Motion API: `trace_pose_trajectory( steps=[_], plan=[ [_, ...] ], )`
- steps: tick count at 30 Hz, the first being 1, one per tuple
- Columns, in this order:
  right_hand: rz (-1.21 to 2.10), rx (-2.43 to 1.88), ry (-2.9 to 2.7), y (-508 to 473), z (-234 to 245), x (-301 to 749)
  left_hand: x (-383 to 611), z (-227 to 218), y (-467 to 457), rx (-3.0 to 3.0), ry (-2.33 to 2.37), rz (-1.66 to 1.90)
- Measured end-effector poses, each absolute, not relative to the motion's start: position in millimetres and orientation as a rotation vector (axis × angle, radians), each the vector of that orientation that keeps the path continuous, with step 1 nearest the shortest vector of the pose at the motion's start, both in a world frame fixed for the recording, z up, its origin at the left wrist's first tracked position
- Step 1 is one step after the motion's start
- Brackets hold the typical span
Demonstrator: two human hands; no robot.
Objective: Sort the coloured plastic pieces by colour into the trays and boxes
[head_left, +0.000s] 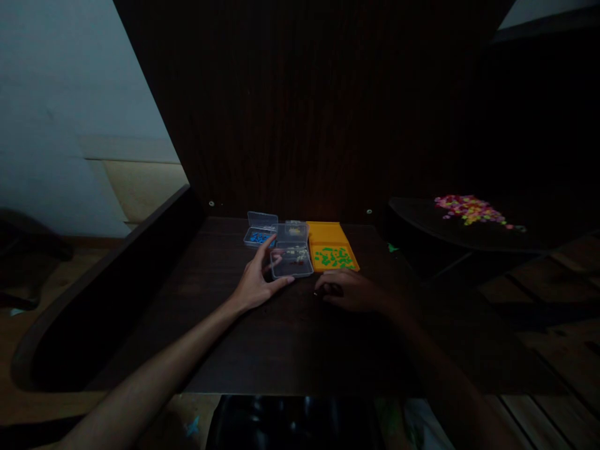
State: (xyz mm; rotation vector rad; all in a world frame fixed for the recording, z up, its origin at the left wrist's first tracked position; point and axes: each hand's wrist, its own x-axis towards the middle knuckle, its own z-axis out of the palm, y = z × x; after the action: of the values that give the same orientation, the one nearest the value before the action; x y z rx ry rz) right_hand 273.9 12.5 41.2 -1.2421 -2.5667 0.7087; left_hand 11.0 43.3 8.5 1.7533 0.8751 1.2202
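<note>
My left hand (257, 281) is at the near left corner of a clear plastic box (304, 270), thumb and forefinger spread wide along its edges. Whether it presses on the box I cannot tell. The box's lid is raised, and a few small pale and dark pieces lie inside. My right hand (349, 289) is closed, fingers curled, just in front of a yellow box (328, 234) holding many small green pieces (334, 257). A tiny pale spot shows at its fingertips; what they pinch is too small and dark to name.
Behind my left hand stands another clear box (262, 220) with blue pieces (259, 237). A pile of pink, red and yellow beads (471, 209) lies on a dark surface at the right. A raised side panel (107, 287) borders the dark desk (262, 350) on the left.
</note>
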Motion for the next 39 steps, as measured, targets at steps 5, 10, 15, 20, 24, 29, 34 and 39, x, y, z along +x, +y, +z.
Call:
trace_pose_trajectory(
  steps=[5,10,15,20,24,29,34,39],
  plan=[
    [0.794,-1.189,-2.529,15.6,26.0,269.9,9.5,8.0,43.9,1.725,0.893,1.223],
    [0.808,-1.232,-2.486,18.4,20.0,268.8,8.4,8.4,44.1,1.689,0.914,1.232],
    [0.810,-1.248,-2.456,19.9,16.6,271.8,7.0,7.3,45.6,1.670,0.932,1.241],
    [0.863,-1.229,-2.405,19.7,14.3,274.4,5.6,6.5,45.8,1.633,0.949,1.232],
    [0.914,-1.205,-2.390,20.7,11.6,276.3,4.4,7.1,44.9,1.632,0.948,1.237],
    [0.957,-1.220,-2.361,21.6,11.3,279.0,2.3,8.5,46.3,1.618,0.977,1.257],
    [0.953,-1.231,-2.358,20.3,14.4,277.4,-1.3,6.9,50.8,1.610,0.974,1.315],
    [0.893,-1.220,-2.386,17.4,15.7,268.6,-1.4,6.2,52.8,1.637,0.973,1.359]
  ],
)
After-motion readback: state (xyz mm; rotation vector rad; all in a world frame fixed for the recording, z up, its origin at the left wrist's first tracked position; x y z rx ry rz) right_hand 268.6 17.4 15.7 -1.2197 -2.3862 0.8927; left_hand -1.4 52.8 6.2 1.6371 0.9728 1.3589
